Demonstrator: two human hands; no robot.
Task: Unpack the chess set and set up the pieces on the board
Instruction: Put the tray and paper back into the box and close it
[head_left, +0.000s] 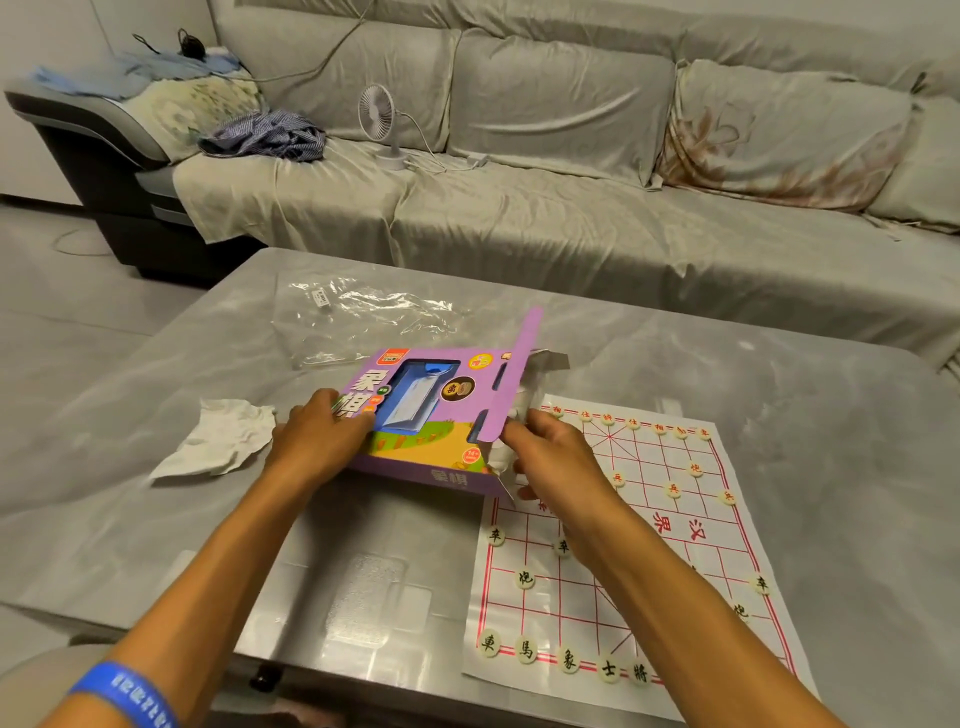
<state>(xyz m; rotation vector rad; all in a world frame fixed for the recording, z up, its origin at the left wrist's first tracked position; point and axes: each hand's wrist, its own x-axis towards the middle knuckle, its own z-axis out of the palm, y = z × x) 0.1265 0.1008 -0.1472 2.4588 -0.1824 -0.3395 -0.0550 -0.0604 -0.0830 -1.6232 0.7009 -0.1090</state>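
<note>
Head view: grey table (779, 374) carries a paper board (675, 525) with round pieces (524, 578) at right; purple box (431, 415) lies between both hands, overlapping the board's far-left corner. Left hand (317, 441) presses its near-left face, fingers curled over it; right hand (550, 457) pinches the open end flap (511, 374).

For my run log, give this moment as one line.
left hand: holds purple chess box | right hand: grips open end flap | paper board: pieces partly placed
</note>
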